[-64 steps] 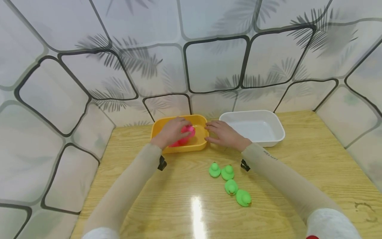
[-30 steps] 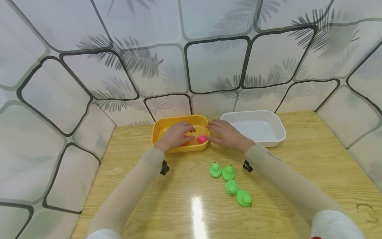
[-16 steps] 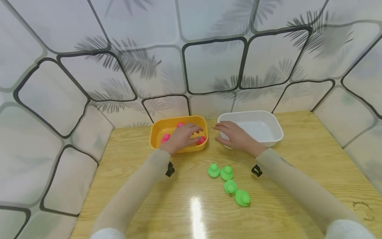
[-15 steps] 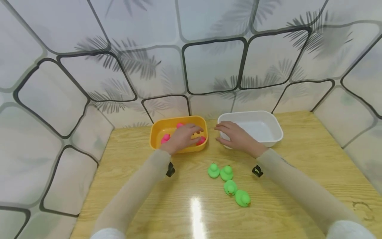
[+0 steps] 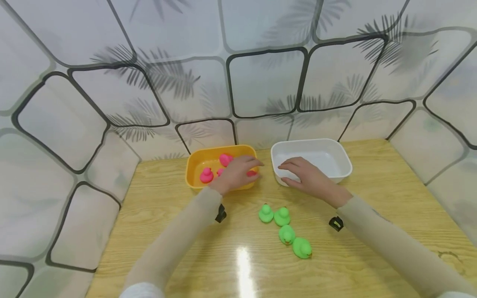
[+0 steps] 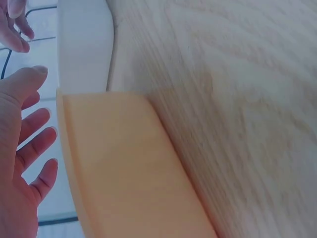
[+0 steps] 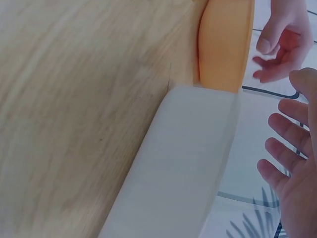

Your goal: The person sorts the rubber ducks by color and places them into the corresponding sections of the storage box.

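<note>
My left hand (image 5: 238, 173) hovers over the right part of the yellow tray (image 5: 193, 181), its fingers loosely bent and holding nothing. Inside that tray lie several pink rubber ducks (image 5: 206, 175), some partly hidden by the hand. Over the left end of the white tray (image 5: 337, 179) hangs my right hand (image 5: 311, 178), fingers relaxed, with nothing in its grasp. Both wrist views show the palms beside the trays with gaps between the fingers. Several green rubber ducks (image 5: 282, 216) sit on the table in a slanting row in front of the trays.
The wooden table (image 5: 179, 248) carries both trays side by side near the patterned back wall (image 5: 268, 82). A narrow gap parts the two trays in the head view. Side walls close in the table on the left and right.
Pink ducks that were under my left hand now lie spread in the yellow tray. My left hand has shifted right, and my right hand has moved from the yellow tray's edge to the white tray.
</note>
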The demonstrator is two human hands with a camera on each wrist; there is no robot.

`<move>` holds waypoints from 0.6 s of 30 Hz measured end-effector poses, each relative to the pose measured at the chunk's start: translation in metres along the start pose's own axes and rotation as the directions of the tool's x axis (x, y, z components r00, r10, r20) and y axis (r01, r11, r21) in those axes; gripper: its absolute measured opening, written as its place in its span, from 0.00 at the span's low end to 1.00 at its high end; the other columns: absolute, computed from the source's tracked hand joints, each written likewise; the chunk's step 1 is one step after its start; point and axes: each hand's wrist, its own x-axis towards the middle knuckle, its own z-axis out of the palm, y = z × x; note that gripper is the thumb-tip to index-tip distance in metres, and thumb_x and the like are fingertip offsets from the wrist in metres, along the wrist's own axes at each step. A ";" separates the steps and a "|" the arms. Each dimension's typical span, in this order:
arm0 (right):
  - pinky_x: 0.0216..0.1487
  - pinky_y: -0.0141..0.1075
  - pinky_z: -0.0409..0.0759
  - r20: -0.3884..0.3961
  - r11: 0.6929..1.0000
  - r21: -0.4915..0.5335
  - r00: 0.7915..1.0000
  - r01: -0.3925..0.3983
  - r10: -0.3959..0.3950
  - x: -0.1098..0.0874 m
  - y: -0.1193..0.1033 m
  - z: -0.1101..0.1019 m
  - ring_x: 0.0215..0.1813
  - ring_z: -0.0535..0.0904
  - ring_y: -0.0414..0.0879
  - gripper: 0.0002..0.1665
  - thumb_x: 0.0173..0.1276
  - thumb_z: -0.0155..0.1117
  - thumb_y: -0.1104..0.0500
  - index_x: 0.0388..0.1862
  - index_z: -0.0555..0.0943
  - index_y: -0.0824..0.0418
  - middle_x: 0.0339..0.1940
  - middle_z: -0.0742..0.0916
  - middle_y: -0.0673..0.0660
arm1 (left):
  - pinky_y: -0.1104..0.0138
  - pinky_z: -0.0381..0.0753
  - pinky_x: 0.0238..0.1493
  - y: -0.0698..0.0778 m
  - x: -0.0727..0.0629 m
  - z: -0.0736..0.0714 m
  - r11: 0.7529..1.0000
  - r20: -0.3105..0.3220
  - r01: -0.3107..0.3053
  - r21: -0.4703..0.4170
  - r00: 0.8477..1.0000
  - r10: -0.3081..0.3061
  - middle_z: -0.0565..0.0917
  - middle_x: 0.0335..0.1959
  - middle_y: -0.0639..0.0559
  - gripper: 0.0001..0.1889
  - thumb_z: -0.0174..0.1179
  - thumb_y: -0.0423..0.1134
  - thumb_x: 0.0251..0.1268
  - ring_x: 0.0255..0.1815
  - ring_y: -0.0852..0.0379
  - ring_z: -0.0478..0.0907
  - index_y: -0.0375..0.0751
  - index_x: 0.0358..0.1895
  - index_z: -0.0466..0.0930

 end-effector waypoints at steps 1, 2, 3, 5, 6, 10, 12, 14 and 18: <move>0.63 0.54 0.78 0.003 1.000 0.001 1.000 -0.001 0.001 -0.002 -0.001 -0.001 0.57 0.81 0.59 0.19 0.68 0.74 0.61 0.56 0.84 0.67 0.53 0.86 0.61 | 0.56 0.75 0.69 0.002 0.001 0.001 1.000 0.000 -0.007 -0.005 1.000 0.007 0.85 0.57 0.46 0.19 0.69 0.44 0.71 0.61 0.46 0.79 0.41 0.60 0.85; 0.62 0.54 0.79 0.004 1.000 0.004 1.000 0.002 -0.002 -0.005 -0.003 -0.001 0.57 0.81 0.59 0.19 0.68 0.74 0.62 0.56 0.84 0.67 0.52 0.86 0.61 | 0.56 0.75 0.69 0.003 0.003 0.003 1.000 -0.002 -0.018 -0.003 1.000 0.018 0.85 0.57 0.46 0.19 0.69 0.45 0.71 0.61 0.46 0.79 0.42 0.60 0.85; 0.62 0.54 0.79 0.004 1.000 0.005 1.000 0.007 -0.008 -0.007 -0.004 -0.002 0.57 0.81 0.59 0.20 0.67 0.74 0.62 0.56 0.84 0.66 0.52 0.86 0.60 | 0.55 0.74 0.69 0.005 0.004 0.004 1.000 0.000 -0.022 -0.012 1.000 0.022 0.85 0.58 0.46 0.19 0.68 0.45 0.71 0.62 0.46 0.79 0.42 0.61 0.85; 0.60 0.54 0.80 0.000 1.000 0.006 1.000 0.023 -0.023 -0.013 -0.006 -0.002 0.56 0.82 0.58 0.20 0.65 0.76 0.64 0.56 0.84 0.66 0.51 0.86 0.60 | 0.53 0.74 0.70 0.009 0.007 0.007 0.999 0.007 -0.027 -0.026 1.000 0.027 0.84 0.59 0.46 0.20 0.68 0.45 0.72 0.63 0.45 0.79 0.42 0.62 0.84; 0.60 0.54 0.80 -0.002 0.999 0.005 0.999 0.033 -0.033 -0.016 -0.007 -0.002 0.56 0.82 0.57 0.21 0.64 0.76 0.65 0.55 0.84 0.66 0.51 0.86 0.59 | 0.53 0.73 0.70 0.011 0.008 0.009 0.999 0.013 -0.028 -0.025 1.000 0.029 0.84 0.60 0.46 0.20 0.68 0.45 0.72 0.64 0.45 0.78 0.43 0.62 0.84; 0.59 0.52 0.80 0.006 0.998 0.008 0.998 0.066 -0.066 -0.028 -0.010 -0.002 0.56 0.81 0.55 0.23 0.60 0.78 0.67 0.55 0.84 0.65 0.52 0.86 0.58 | 0.54 0.74 0.69 0.017 0.013 0.013 0.999 0.019 -0.047 -0.012 0.999 0.047 0.84 0.61 0.47 0.20 0.68 0.45 0.72 0.64 0.47 0.78 0.44 0.63 0.84; 0.58 0.51 0.81 0.021 0.997 0.007 0.997 0.073 -0.073 -0.034 -0.013 -0.002 0.56 0.81 0.54 0.23 0.61 0.77 0.66 0.56 0.84 0.64 0.52 0.86 0.57 | 0.55 0.74 0.68 0.020 0.015 0.015 0.998 0.021 -0.055 -0.003 0.998 0.055 0.83 0.61 0.47 0.20 0.68 0.45 0.72 0.65 0.48 0.78 0.45 0.63 0.84; 0.58 0.51 0.82 0.032 0.997 0.002 0.997 0.074 -0.074 -0.040 -0.016 -0.002 0.56 0.82 0.54 0.22 0.62 0.77 0.65 0.56 0.84 0.64 0.52 0.86 0.57 | 0.56 0.75 0.67 0.023 0.017 0.017 0.998 0.021 -0.059 -0.007 0.998 0.059 0.83 0.61 0.47 0.19 0.69 0.44 0.71 0.65 0.48 0.78 0.45 0.62 0.85; 0.56 0.49 0.83 0.047 0.996 -0.018 0.995 0.083 -0.082 -0.054 -0.019 0.001 0.55 0.82 0.52 0.22 0.63 0.76 0.64 0.56 0.84 0.64 0.52 0.86 0.56 | 0.54 0.74 0.68 0.029 0.019 0.021 0.999 0.042 -0.048 -0.015 0.998 0.048 0.82 0.63 0.46 0.19 0.69 0.43 0.71 0.66 0.48 0.76 0.45 0.62 0.85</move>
